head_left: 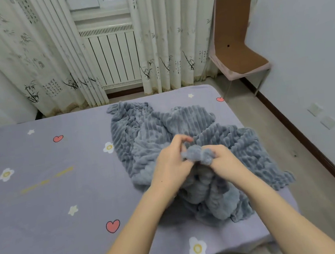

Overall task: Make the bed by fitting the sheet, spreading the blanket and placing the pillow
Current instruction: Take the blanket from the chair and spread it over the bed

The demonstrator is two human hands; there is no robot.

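While the blanket (188, 145) is lying crumpled on the sheet (50, 196) at the bed's right side, a bunched edge is being pinched by the left hand (171, 164) and right hand (223, 160), fingers curled; spreading is likely being hampered if folds are being gripped together, dragging the heap sideways.

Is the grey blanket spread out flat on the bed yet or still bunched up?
Bunched up. The blanket lies crumpled on the sheet, and the left hand and right hand pinch a gathered edge.

Left grip (172, 161), right grip (222, 158) clenched together
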